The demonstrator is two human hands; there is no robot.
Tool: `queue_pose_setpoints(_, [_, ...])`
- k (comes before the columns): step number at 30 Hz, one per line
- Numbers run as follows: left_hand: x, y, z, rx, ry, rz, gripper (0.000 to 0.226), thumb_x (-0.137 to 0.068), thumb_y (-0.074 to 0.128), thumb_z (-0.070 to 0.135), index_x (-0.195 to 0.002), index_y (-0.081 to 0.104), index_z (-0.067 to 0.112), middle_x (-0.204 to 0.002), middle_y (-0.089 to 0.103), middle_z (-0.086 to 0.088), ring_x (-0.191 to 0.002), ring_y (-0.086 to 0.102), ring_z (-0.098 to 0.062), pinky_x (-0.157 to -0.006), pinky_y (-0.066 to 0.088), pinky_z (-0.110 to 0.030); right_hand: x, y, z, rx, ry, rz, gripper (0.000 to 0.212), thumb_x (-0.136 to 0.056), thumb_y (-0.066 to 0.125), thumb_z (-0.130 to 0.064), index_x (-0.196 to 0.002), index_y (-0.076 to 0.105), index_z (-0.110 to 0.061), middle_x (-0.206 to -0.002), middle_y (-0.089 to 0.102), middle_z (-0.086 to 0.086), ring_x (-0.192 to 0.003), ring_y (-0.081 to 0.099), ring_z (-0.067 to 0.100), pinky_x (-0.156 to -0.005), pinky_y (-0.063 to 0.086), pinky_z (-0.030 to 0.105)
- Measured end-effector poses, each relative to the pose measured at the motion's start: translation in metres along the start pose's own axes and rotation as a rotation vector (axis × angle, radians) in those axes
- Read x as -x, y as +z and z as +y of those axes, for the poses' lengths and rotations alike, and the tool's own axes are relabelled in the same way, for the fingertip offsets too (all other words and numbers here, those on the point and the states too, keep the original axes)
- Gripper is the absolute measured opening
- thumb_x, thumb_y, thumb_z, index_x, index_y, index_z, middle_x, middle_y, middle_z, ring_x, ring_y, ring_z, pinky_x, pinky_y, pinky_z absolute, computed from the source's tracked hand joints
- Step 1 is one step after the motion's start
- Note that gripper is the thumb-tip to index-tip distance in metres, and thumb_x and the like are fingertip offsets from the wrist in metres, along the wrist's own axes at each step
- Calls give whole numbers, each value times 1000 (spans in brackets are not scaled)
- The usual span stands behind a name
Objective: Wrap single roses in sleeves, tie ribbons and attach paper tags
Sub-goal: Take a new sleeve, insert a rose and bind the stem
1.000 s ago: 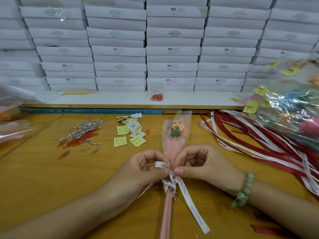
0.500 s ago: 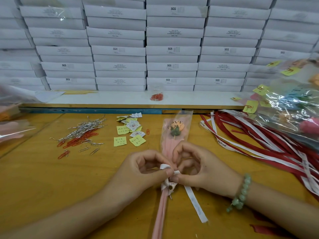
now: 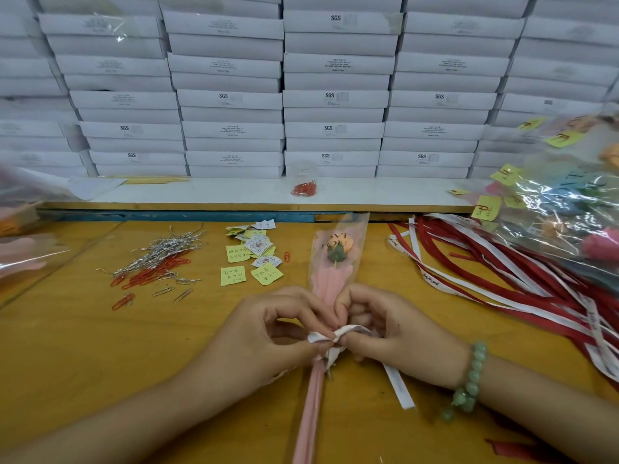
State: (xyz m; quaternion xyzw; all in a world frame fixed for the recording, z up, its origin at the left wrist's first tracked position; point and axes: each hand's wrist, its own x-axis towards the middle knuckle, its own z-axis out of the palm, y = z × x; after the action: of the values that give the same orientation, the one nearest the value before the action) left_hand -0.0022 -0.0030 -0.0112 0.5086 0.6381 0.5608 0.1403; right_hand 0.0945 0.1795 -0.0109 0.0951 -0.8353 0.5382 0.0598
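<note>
Lying lengthwise at the centre of the frame, the single rose in its clear sleeve point(image 3: 336, 259) points its bloom toward the top, with the letters "OVE YOU" readable on the wrap over pink paper. Its pink stem runs down to the bottom edge. Both hands meet at the sleeve's narrow neck. The left hand point(image 3: 268, 336) pinches one loop of the white ribbon point(image 3: 341, 331) between thumb and forefinger, and the right hand point(image 3: 398, 333), fingers curled, pinches the ribbon from the other side. One printed ribbon tail trails down to the lower right; its writing is too small to read. A green bead bracelet point(image 3: 469, 380) sits on the right wrist.

On the wooden table point(image 3: 100, 346), left of the rose, lie yellow handwritten paper tags point(image 3: 248, 262), then silver and red paper clips point(image 3: 157, 259). Red and white ribbons point(image 3: 502, 272) spread to the right, beside a heap of wrapped roses with yellow tags point(image 3: 562, 202). A clear cup of red clips point(image 3: 304, 182) stands on the ledge before stacked white boxes point(image 3: 335, 98), several marked "SGS".
</note>
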Motion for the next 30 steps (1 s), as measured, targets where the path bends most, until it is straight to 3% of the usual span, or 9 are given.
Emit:
queue_pose_setpoints(3, [-3, -7, 1, -59, 17, -23, 10, -73, 80, 6, -79, 78, 15, -95, 70, 3, -91, 69, -19, -77, 56, -24, -1, -3, 0, -81, 29, -31, 13, -86, 67, -3, -87, 57, -10, -76, 65, -8, -63, 58, 1, -53, 46, 14])
queue_pose_setpoints(8, [-6, -19, 4, -119, 6, -90, 8, -72, 81, 11, -79, 79, 14, -95, 68, 6, -89, 67, -16, -80, 55, -23, 0, -9, -4, -196, 95, -62, 6, -84, 69, -13, -87, 64, -10, -77, 67, 1, -68, 62, 8, -52, 51, 19])
queue_pose_setpoints(12, [-8, -26, 7, -112, -55, -156, 9, -70, 81, 16, -79, 80, 15, -94, 66, 2, -88, 65, -15, -82, 53, -23, -1, -13, -6, -315, 178, -44, 39, -93, 53, -38, -84, 69, -4, -80, 69, 12, -74, 66, 19, -49, 52, 21])
queue_pose_setpoints(18, [-11, -34, 4, -103, -117, -240, 9, -71, 82, 11, -78, 79, 16, -93, 67, 0, -85, 66, -14, -80, 53, -23, -2, -15, -7, -221, 244, -66, 43, -87, 48, -43, -73, 68, -7, -68, 69, 1, -59, 64, 8, -41, 47, 17])
queue_pose_setpoints(24, [-14, -48, -2, -122, -157, -298, 10, -72, 84, 23, -79, 79, 18, -93, 66, 1, -86, 64, -24, -82, 53, -44, -3, -20, -10, -133, 301, -108, 46, -89, 45, -45, -71, 65, -8, -59, 65, -3, -47, 57, 3, -42, 41, 12])
queue_pose_setpoints(28, [-14, -50, -3, -105, -178, -374, 9, -74, 83, 17, -82, 79, 14, -95, 66, 3, -90, 64, -14, -82, 51, -24, -4, -22, -9, -80, 311, -135, 50, -88, 46, -47, -64, 64, -7, -48, 58, 0, -36, 48, 5, -36, 38, 14])
queue_pose_setpoints(30, [-14, -49, -4, -118, -177, -400, 8, -75, 82, 17, -82, 79, 16, -96, 66, 4, -91, 63, -12, -83, 49, -22, -4, -23, -7, -30, 309, -139, 51, -89, 46, -48, -60, 63, -10, -45, 55, 0, -34, 45, 7, -36, 37, 15])
